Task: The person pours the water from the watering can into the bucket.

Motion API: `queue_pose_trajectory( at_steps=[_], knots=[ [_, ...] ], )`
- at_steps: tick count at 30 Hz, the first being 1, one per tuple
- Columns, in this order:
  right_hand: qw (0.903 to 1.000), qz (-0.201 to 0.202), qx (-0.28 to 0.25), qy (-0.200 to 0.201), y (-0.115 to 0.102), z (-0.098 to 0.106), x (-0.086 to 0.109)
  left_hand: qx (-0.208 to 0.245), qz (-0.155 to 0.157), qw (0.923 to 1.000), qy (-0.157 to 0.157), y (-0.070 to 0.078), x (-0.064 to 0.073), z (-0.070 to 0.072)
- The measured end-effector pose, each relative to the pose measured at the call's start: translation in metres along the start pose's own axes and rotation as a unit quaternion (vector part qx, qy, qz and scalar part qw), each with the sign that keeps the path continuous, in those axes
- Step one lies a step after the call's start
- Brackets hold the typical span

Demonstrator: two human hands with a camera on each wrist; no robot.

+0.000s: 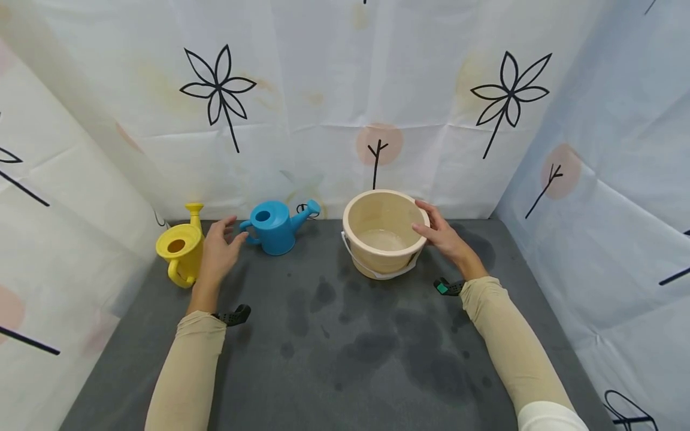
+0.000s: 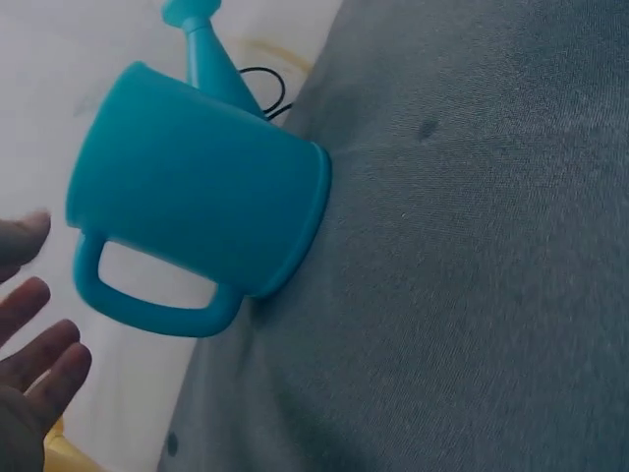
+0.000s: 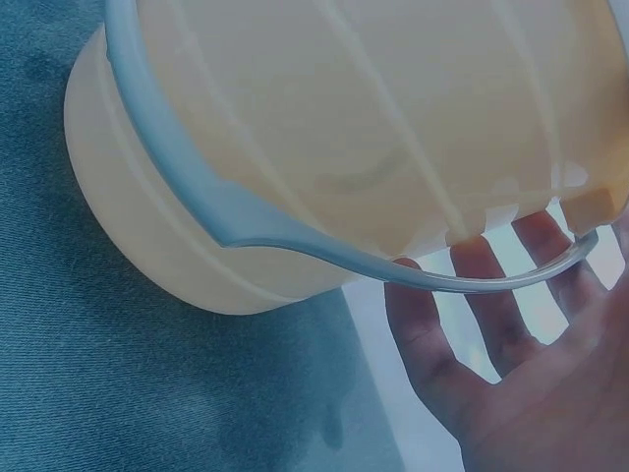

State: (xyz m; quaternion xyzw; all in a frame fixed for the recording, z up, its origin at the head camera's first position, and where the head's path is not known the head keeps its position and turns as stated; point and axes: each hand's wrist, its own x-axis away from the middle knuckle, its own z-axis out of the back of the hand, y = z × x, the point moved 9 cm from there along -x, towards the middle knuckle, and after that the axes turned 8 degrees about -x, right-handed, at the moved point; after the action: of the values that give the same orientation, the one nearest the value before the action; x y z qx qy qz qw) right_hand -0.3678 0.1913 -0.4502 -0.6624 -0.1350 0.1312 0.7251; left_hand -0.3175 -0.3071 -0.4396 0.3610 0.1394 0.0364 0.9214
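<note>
A blue watering can (image 1: 274, 230) stands upright near the back of the dark surface, its spout to the right. My left hand (image 1: 220, 248) is beside its handle, fingers apart and nothing held; in the left wrist view the fingertips (image 2: 61, 366) are a little off the handle (image 2: 147, 313). Left of that hand is a yellow watering can (image 1: 185, 254). My right hand (image 1: 444, 236) grips the right rim of a cream bucket (image 1: 385, 257), thumb over the edge and fingers against the outer wall. The bucket's pale handle (image 3: 393, 270) hangs down its side.
Damp dark patches (image 1: 372, 353) mark the grey surface (image 1: 302, 389) in front of the bucket. White cloth walls (image 1: 318, 78) with flower and plant drawings enclose the back and both sides, close behind the cans and the bucket.
</note>
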Motion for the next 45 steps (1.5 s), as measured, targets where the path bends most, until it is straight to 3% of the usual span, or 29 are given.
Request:
queue_pose_trajectory(
  at_steps=[6,14,24,32,39,45],
  knots=[
    [1.0000,0.002,0.002,-0.003,0.000,0.001,0.001,0.012,0.045,0.9984,-0.033,-0.011,-0.010,-0.021],
    [1.0000,0.005,0.006,-0.004,0.001,0.002,0.000,0.025,0.100,0.9939,-0.038,-0.022,-0.014,-0.037],
    [0.9999,0.011,-0.001,-0.003,0.000,0.002,0.000,-0.005,0.098,0.9948,-0.028,-0.025,-0.017,-0.038],
    [0.9999,0.015,-0.002,-0.007,0.002,0.001,-0.001,-0.012,0.118,0.9914,-0.055,-0.031,-0.011,-0.044],
    [0.9998,0.014,-0.011,-0.006,0.002,0.002,-0.001,-0.015,0.084,0.9936,-0.074,-0.029,-0.008,-0.049],
    [0.9999,0.012,-0.010,-0.007,0.002,0.002,-0.001,-0.012,0.070,0.9963,-0.050,-0.025,-0.005,-0.049]
  ],
)
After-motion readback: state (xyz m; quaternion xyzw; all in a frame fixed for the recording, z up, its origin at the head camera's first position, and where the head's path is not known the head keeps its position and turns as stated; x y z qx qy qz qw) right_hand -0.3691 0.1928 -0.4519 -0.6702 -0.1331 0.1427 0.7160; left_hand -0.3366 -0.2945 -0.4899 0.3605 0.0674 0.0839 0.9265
